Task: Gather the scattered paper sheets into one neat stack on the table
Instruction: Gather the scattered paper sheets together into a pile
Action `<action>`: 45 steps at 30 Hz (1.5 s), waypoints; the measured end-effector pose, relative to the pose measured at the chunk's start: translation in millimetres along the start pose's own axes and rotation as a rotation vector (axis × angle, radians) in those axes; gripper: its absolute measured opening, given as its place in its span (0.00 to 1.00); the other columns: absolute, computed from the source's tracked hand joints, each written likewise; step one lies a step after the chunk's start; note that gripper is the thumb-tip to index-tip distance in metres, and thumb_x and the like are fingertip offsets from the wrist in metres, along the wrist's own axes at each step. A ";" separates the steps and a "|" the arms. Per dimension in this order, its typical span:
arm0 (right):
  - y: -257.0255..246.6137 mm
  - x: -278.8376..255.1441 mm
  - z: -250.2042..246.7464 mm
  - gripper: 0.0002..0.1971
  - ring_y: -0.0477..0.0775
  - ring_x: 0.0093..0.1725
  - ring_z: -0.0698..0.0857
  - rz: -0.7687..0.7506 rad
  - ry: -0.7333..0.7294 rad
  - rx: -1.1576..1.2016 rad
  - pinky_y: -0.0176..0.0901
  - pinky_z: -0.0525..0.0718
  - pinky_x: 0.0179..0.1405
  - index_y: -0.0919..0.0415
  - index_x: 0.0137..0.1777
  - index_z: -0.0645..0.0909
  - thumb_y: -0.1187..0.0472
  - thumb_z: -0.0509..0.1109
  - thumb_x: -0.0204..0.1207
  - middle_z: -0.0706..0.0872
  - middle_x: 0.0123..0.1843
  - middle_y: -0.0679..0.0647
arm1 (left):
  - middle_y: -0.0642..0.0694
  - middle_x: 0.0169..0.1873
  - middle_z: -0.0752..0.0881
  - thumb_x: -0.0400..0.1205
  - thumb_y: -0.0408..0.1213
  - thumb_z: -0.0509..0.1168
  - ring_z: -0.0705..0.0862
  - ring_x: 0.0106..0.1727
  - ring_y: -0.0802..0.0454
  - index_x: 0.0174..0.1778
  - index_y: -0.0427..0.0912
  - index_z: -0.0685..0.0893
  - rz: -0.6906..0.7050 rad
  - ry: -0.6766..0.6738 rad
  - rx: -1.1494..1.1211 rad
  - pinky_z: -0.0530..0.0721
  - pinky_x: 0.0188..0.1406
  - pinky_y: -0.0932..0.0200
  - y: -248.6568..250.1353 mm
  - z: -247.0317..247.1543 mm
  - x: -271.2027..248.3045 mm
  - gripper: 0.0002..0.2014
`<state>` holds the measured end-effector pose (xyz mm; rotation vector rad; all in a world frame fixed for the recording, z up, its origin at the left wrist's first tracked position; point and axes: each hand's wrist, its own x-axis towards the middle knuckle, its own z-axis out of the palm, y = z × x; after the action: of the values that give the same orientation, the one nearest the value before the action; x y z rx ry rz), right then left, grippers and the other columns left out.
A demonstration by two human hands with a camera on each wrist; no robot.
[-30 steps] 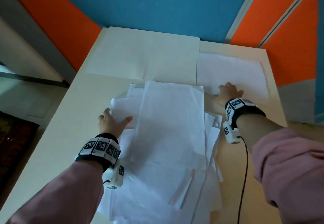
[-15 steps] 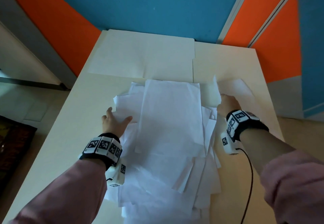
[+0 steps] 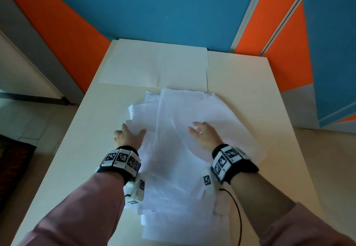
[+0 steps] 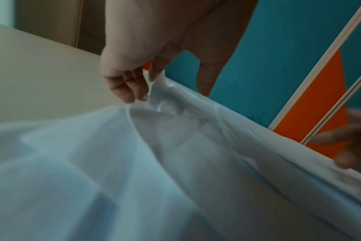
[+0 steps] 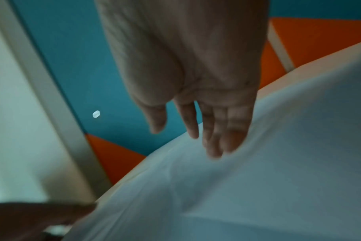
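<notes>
A loose pile of white paper sheets [image 3: 179, 178] lies fanned out in the middle of the cream table [image 3: 250, 83]. My left hand [image 3: 129, 136] sits at the pile's left edge, thumb laid over the top. In the left wrist view its bent fingers [image 4: 128, 88] touch the sheets' ragged edges. My right hand [image 3: 200, 133] lies flat on a bowed sheet [image 3: 223, 114] that covers the pile's right side. The right wrist view shows its fingers [image 5: 216, 130] straight on that sheet.
An open cream folder [image 3: 154, 64] lies flat at the table's far end, just beyond the pile. Blue and orange wall panels stand behind the table. A black cable [image 3: 238, 213] hangs from my right wrist over the near right of the table.
My right hand has slid the sheet from the table's far right leftward onto the pile and now lies flat on it. My left hand has stayed at the pile's left edge.
</notes>
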<state>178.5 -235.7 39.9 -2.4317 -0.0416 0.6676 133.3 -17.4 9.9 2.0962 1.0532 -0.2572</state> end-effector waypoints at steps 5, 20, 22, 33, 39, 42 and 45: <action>63.3 7.4 -53.2 0.38 0.65 0.76 0.68 0.317 0.347 -0.116 0.60 0.67 0.73 0.53 0.78 0.65 0.47 0.74 0.68 0.68 0.76 0.60 | 0.32 0.70 0.71 0.77 0.48 0.67 0.73 0.70 0.37 0.73 0.28 0.67 -0.018 -0.071 -0.011 0.70 0.70 0.48 -4.6 -7.0 2.6 0.35; 109.0 -24.0 -49.5 0.13 0.62 0.50 0.82 0.409 0.300 0.179 0.47 0.77 0.49 0.65 0.51 0.79 0.61 0.74 0.70 0.84 0.56 0.66 | 0.35 0.51 0.85 0.75 0.55 0.67 0.83 0.52 0.38 0.60 0.29 0.79 0.022 -0.127 -0.054 0.77 0.46 0.54 -14.0 -6.8 15.6 0.31; 118.4 -31.1 -59.1 0.04 0.64 0.47 0.84 0.382 0.404 0.375 0.48 0.78 0.45 0.68 0.44 0.80 0.68 0.72 0.72 0.86 0.52 0.68 | 0.39 0.41 0.82 0.76 0.54 0.67 0.81 0.47 0.40 0.50 0.32 0.80 0.019 -0.127 -0.075 0.75 0.43 0.54 -14.6 -8.4 14.3 0.24; 98.4 -20.4 -13.9 0.26 0.65 0.60 0.85 0.498 0.307 0.334 0.44 0.82 0.56 0.71 0.62 0.79 0.65 0.78 0.64 0.84 0.62 0.64 | 0.35 0.62 0.83 0.71 0.52 0.72 0.82 0.62 0.37 0.69 0.32 0.73 0.047 -0.184 -0.071 0.77 0.49 0.54 -4.7 -0.2 3.9 0.36; 70.4 -4.6 9.4 0.41 0.63 0.66 0.81 0.493 0.293 0.370 0.52 0.82 0.64 0.64 0.67 0.76 0.52 0.83 0.51 0.82 0.66 0.60 | 0.34 0.66 0.78 0.73 0.42 0.74 0.78 0.67 0.36 0.71 0.32 0.67 0.078 -0.218 -0.067 0.77 0.61 0.46 0.2 7.1 -2.8 0.35; 69.7 0.4 10.6 0.35 0.64 0.61 0.83 0.456 0.274 0.385 0.53 0.84 0.61 0.60 0.62 0.80 0.54 0.82 0.51 0.81 0.64 0.63 | 0.32 0.66 0.78 0.74 0.36 0.73 0.78 0.67 0.36 0.68 0.31 0.67 0.107 -0.251 -0.103 0.76 0.63 0.47 -2.6 3.9 0.3 0.31; 58.1 -2.9 5.8 0.31 0.61 0.64 0.83 0.349 0.180 0.391 0.47 0.80 0.63 0.63 0.70 0.74 0.64 0.78 0.65 0.82 0.67 0.62 | 0.32 0.66 0.77 0.74 0.36 0.73 0.78 0.67 0.36 0.63 0.33 0.67 0.142 -0.317 -0.084 0.76 0.64 0.45 -1.1 4.4 1.2 0.27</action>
<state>166.0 -280.3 4.2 -2.1215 0.5458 0.5407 133.9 -19.4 5.7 1.9646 0.7125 -0.4496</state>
